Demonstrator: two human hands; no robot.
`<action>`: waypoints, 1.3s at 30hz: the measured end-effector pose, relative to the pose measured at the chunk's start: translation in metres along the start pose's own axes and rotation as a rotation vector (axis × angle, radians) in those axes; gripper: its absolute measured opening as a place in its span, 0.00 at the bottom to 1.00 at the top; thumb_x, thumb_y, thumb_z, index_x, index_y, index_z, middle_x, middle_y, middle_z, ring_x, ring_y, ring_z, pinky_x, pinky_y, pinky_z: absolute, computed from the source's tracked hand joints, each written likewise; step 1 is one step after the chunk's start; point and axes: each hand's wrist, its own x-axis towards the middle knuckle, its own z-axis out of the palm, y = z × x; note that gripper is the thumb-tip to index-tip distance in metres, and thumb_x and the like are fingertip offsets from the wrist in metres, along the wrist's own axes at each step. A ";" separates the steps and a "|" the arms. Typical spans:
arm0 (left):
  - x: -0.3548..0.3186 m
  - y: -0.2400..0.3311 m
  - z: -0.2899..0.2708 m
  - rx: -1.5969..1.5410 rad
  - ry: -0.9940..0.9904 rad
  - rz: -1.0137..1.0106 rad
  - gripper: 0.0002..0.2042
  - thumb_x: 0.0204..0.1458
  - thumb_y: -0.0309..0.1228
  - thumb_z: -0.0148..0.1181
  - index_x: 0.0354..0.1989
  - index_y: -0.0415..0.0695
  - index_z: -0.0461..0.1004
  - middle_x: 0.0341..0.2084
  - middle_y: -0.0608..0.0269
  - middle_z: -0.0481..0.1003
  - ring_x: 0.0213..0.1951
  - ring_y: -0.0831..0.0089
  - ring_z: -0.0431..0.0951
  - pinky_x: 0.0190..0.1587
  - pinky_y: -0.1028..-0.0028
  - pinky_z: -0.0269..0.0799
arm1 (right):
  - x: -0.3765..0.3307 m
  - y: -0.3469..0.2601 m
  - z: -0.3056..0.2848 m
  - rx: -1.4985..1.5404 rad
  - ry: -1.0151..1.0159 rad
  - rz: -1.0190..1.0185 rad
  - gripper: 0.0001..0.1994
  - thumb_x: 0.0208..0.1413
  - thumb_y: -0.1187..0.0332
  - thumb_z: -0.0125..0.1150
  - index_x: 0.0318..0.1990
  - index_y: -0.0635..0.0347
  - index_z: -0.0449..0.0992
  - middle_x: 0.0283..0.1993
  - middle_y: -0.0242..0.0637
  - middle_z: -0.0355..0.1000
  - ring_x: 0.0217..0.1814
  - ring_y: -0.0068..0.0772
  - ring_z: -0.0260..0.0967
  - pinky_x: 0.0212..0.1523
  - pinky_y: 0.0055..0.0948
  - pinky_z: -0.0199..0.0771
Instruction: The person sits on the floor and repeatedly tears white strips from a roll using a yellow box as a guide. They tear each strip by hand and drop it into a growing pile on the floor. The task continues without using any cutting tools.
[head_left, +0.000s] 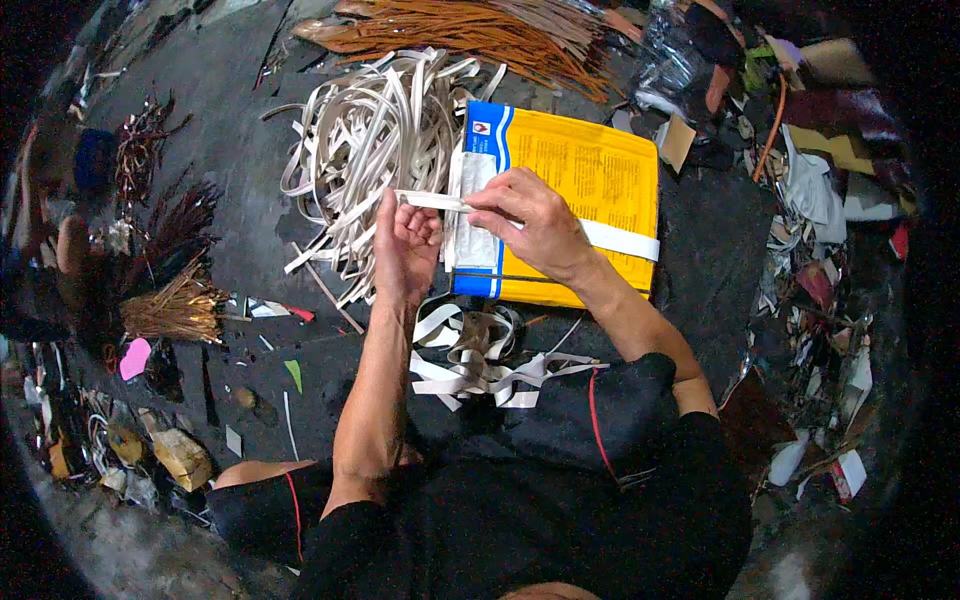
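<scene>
Between my two hands a narrow white strip (pixel 428 201) is held roughly level. My left hand (pixel 408 245) has its fingers curled and its thumb up against the strip's left end. Pinched fingertips of my right hand (pixel 532 220) grip the strip farther right. Beneath the right hand lies a flat yellow panel (pixel 585 165) with a blue and white left edge. A wider white band (pixel 622 240) runs from under that hand to the panel's right edge. A tangled heap of long off-white strips (pixel 385 130) sits just beyond my left hand.
Shorter white strips (pixel 465 350) lie in a loose pile near my lap. Bundles of orange-brown strips (pixel 450 40) are at the far side, and a brown bundle (pixel 175 303) lies left. Mixed scraps (pixel 815 190) cover the right side of the dark floor (pixel 705 240).
</scene>
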 end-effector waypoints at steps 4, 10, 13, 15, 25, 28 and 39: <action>-0.023 -0.006 0.038 0.761 0.102 0.250 0.11 0.56 0.38 0.60 0.32 0.42 0.75 0.21 0.74 0.69 0.23 0.86 0.61 0.27 0.83 0.55 | 0.001 0.000 0.001 0.018 0.002 -0.008 0.08 0.48 0.69 0.65 0.36 0.59 0.78 0.33 0.37 0.70 0.38 0.39 0.70 0.39 0.33 0.72; -0.012 -0.001 0.023 0.607 0.084 0.092 0.10 0.56 0.37 0.59 0.31 0.42 0.75 0.20 0.73 0.69 0.21 0.87 0.60 0.23 0.84 0.52 | -0.002 0.002 -0.002 0.024 -0.006 -0.015 0.09 0.47 0.72 0.66 0.38 0.61 0.79 0.34 0.38 0.72 0.38 0.37 0.71 0.39 0.31 0.72; 0.000 0.004 0.007 0.662 0.107 0.091 0.11 0.56 0.37 0.60 0.30 0.42 0.74 0.20 0.72 0.69 0.20 0.87 0.61 0.22 0.85 0.53 | -0.002 0.003 -0.002 0.020 -0.002 -0.014 0.09 0.47 0.72 0.67 0.38 0.62 0.79 0.34 0.38 0.72 0.38 0.37 0.71 0.39 0.31 0.72; 0.010 0.009 -0.003 0.707 0.154 0.093 0.11 0.55 0.37 0.60 0.30 0.42 0.74 0.20 0.72 0.69 0.20 0.87 0.61 0.22 0.85 0.54 | -0.002 0.003 -0.002 0.009 0.004 -0.020 0.09 0.47 0.72 0.67 0.37 0.62 0.79 0.34 0.37 0.72 0.38 0.37 0.71 0.38 0.31 0.72; -0.007 -0.001 0.021 0.076 0.136 0.034 0.18 0.57 0.48 0.53 0.38 0.43 0.72 0.24 0.69 0.69 0.27 0.80 0.66 0.28 0.80 0.60 | -0.001 0.006 0.001 -0.044 0.042 -0.061 0.07 0.47 0.73 0.67 0.35 0.61 0.79 0.33 0.37 0.72 0.36 0.36 0.70 0.37 0.31 0.72; -0.021 -0.007 0.036 0.772 0.155 0.209 0.11 0.57 0.38 0.59 0.30 0.42 0.74 0.19 0.74 0.68 0.21 0.86 0.60 0.24 0.84 0.52 | -0.001 0.004 0.002 -0.061 0.039 -0.076 0.07 0.47 0.72 0.66 0.35 0.61 0.78 0.33 0.37 0.71 0.37 0.38 0.70 0.39 0.33 0.72; 0.008 0.011 0.004 0.849 0.195 0.138 0.14 0.55 0.41 0.60 0.28 0.42 0.74 0.19 0.71 0.70 0.20 0.87 0.62 0.21 0.84 0.53 | -0.004 0.006 0.002 -0.109 0.023 -0.127 0.07 0.48 0.71 0.63 0.34 0.61 0.76 0.33 0.37 0.70 0.38 0.39 0.70 0.41 0.32 0.72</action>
